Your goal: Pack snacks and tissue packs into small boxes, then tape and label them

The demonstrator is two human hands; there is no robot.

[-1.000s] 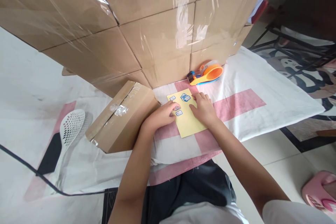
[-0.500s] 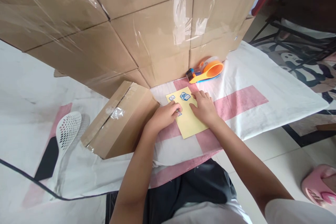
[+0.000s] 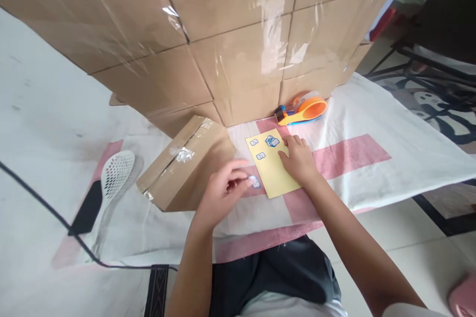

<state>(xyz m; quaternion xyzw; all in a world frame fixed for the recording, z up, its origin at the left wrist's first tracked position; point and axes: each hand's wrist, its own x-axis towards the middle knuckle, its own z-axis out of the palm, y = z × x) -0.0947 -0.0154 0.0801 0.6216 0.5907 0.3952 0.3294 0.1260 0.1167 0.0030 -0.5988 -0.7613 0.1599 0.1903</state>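
Note:
A sheet of yellow paper (image 3: 274, 174) lies on the cloth-covered table in front of me. Near its top are two small outlined labels (image 3: 254, 142) and a larger blue drawing or sticker (image 3: 272, 141). My right hand (image 3: 298, 161) grips the sheet's right edge, thumb on top and fingers curled. Just left of the sheet, my left hand (image 3: 224, 189) pinches a small white piece with a blue outline, which looks like a sticker (image 3: 255, 181). Writing on the small pieces is too fine to read.
A taped cardboard box (image 3: 186, 166) sits close by my left forearm. Stacked cartons (image 3: 245, 64) form a wall behind. An orange scoop (image 3: 308, 110) lies at their foot. Leftward are a white slotted spoon (image 3: 117, 173) with a black part and a dark cable (image 3: 40, 203).
My left hand has moved off the yellow paper to its left with the small piece in its fingers. A second label now shows on the sheet. My right hand keeps its place; the view shifted.

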